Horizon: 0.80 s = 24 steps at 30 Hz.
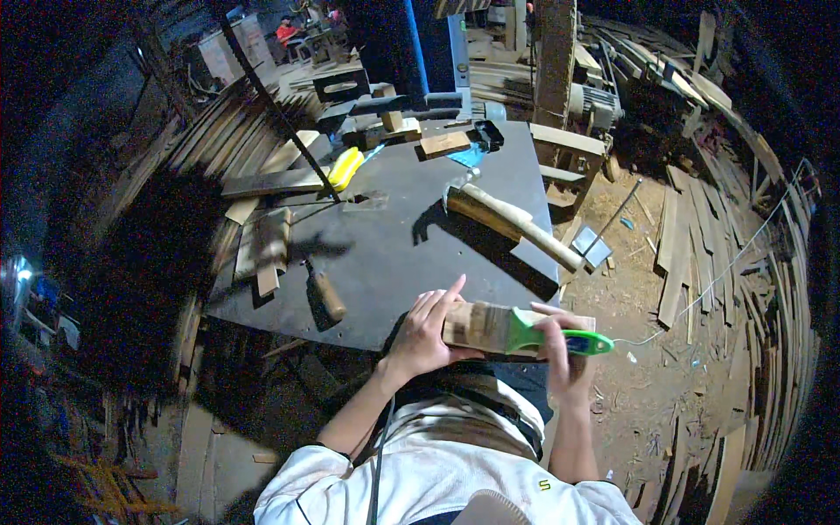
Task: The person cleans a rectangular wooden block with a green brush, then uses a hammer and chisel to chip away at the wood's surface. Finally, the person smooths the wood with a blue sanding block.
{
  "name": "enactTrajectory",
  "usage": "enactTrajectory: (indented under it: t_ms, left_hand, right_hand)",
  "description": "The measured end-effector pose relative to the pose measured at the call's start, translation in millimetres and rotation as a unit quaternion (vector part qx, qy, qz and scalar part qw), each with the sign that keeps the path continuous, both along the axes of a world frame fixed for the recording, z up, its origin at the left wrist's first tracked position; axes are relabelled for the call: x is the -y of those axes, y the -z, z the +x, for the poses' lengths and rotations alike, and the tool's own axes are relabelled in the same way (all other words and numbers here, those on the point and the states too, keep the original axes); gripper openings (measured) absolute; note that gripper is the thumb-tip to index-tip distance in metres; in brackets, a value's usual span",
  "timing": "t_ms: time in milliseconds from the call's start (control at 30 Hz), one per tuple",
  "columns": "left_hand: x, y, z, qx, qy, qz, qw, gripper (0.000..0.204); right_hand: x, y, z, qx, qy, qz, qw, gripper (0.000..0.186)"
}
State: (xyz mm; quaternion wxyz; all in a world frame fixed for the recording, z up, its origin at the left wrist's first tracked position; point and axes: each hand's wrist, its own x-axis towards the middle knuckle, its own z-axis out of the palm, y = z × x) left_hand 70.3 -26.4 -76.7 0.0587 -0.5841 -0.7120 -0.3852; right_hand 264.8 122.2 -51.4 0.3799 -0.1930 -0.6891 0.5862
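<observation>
At the near edge of a dark workbench [394,254], a person holds a small wooden block [472,325] in front of their chest, clear of the top, so both hands can work on it. Planks [700,254] lie stacked and scattered over the dirt floor to the right, out of the way of the bench. On the bench top, a hammer [512,223] with a pale wooden handle rests at an angle, its handle reaching toward the right edge, within easy reach. A chisel [325,293] with a wooden grip lies to the left, beside some short offcuts [267,245]. The left hand [424,337] is wrapped under the block's left end, fingers spread upward, steadying it. The right hand [560,346] is clamped on the green handle of a paintbrush [534,332], whose bristles lie flat across the block's top face, so the tool looks set to coat or dust the wood.
</observation>
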Motion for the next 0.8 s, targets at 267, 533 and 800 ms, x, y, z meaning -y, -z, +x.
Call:
enactTrajectory:
  t_ms: [267,533,800]
  left_hand:
    - [-1,1,2,-0.014,-0.017,0.012,1.0,0.115]
    - [1,-5,0,0.011,-0.046,-0.005,0.999,0.116]
    - [-15,-74,-5,-0.026,0.148,0.051,0.987,0.087]
  right_hand:
    - [-7,13,8,-0.018,0.058,-0.085,0.995,0.011]
    - [-19,23,-2,0.044,0.071,0.021,0.996,0.016]
    - [-7,-28,-17,-0.007,-0.034,0.451,0.892,0.012]
